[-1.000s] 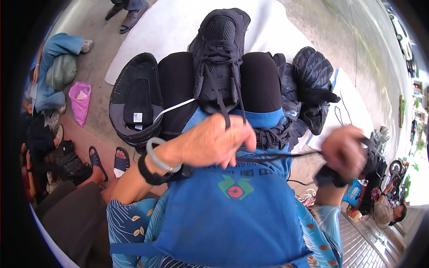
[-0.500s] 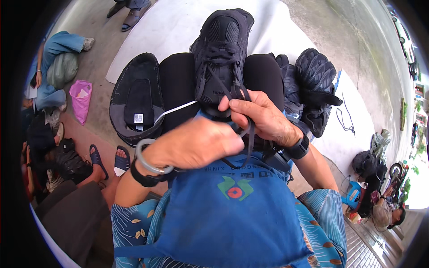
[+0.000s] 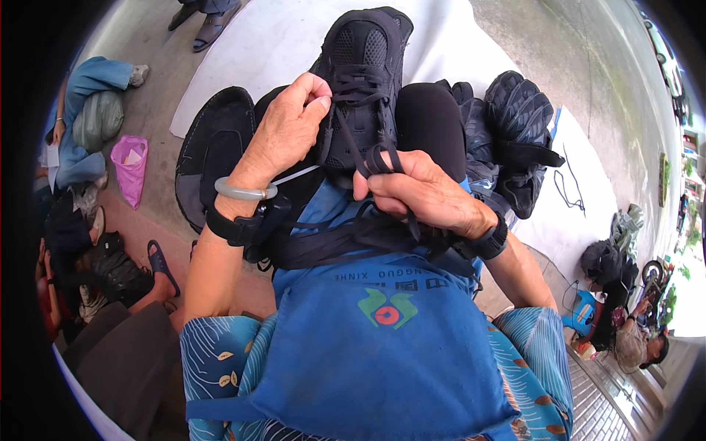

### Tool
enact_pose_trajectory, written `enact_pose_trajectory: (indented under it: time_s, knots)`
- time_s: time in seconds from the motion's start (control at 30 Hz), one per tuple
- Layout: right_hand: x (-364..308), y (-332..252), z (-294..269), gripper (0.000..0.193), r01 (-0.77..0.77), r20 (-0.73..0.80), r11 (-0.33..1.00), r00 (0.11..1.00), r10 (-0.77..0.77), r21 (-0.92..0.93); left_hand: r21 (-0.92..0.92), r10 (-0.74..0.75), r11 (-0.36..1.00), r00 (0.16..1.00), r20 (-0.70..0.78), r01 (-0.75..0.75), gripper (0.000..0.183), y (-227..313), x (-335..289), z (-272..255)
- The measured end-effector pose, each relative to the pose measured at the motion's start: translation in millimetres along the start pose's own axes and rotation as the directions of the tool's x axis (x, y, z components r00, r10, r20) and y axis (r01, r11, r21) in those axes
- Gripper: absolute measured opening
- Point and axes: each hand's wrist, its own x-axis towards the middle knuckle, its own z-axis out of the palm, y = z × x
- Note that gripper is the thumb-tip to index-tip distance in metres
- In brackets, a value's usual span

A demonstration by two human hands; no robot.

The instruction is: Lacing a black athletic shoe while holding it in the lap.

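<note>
On the grey floor (image 3: 544, 44) lies a white sheet (image 3: 246, 40); a blue apron (image 3: 382, 367) covers the lap. Between the black-clad knees (image 3: 430, 121) sits a black sneaker (image 3: 362, 48), toe pointing away. The left hand (image 3: 287, 126) is at its left edge — whether that grip pinches anything, I cannot tell. The right hand (image 3: 423, 192) grips a looped black lace (image 3: 348, 138) — fingers closed.

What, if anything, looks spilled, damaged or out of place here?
No spill or damage stands out. Mildly odd: a thin black cord lies in a straggling loop on the white sheet, apart from the black mesh lace-up shoe being handled, so it looks stray.
</note>
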Motion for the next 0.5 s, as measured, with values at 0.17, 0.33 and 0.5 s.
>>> enact_pose_trajectory:
  time_s: [0.17,0.33,0.5]
  knots:
    - [-8.1,-8.5,2.1,0.020,-0.008,0.062,0.992,0.998,0.015,-0.126,0.066,-0.056,0.996,0.986,-0.159,0.067,0.014,-12.8,-9.9,1.6]
    - [0.3,6.4,21.5,0.017,0.211,0.167,0.891,0.974,-0.155,-0.402,-0.315,-0.342,0.823,0.855,0.389,0.472,0.041,20.5,-39.4,-19.3]
    - [19.2,35.1,38.4,0.015,0.377,0.209,0.737,0.926,-0.314,-0.561,-0.689,-0.267,0.489,0.844,0.465,0.535,0.040,27.0,-47.2,14.2]
